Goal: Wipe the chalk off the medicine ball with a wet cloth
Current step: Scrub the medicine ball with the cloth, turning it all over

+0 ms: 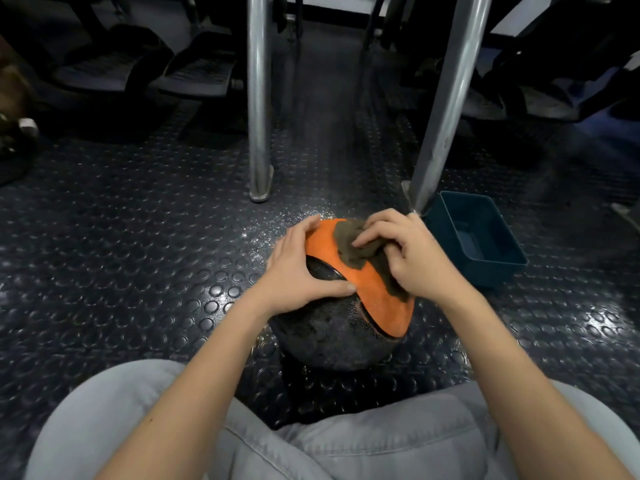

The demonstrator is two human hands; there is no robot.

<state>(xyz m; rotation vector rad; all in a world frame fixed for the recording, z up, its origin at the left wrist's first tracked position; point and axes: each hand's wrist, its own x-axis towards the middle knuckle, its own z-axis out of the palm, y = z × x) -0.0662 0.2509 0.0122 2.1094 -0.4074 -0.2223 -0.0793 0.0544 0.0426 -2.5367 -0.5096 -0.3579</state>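
One studded floor (121, 237): dark rubber matting is filling the frame and carrying everything else.
Grey-trousered lap (346, 445): a person is sitting at 6 o'clock, with both bare forearms reaching forward.
Steel legs (259, 98): two tubes are standing at 12 and 1 o'clock of the ball, the right one touching or nearly touching the tub's corner.
Medicine ball (332, 334): it is resting on the floor at centre frame, just ahead of the knees. Its orange panel (381, 306) is running from 11 o'clock down to 5 o'clock across a black shell that is showing pale mottling, chalk or wetness, hard to tell which.
Blue tub (502, 273): it is sitting just beside the ball at 2 o'clock; any water inside is not showing.
Left hand (298, 271): it is bracing the ball's 9 o'clock flank, fingers spread apart and laid flat.
Right hand (408, 251): it is pressing down at 1 o'clock, fingers curled and bunching the cloth.
Cloth (356, 244): brown and damp-looking, it is lying on the panel's upper half.
Coming stroke: the mottled shell is lying at 7 o'clock of the cloth, toward the sitter. The right hand is nearer and would probably be dragging the cloth along the panel's long axis and over its edge.
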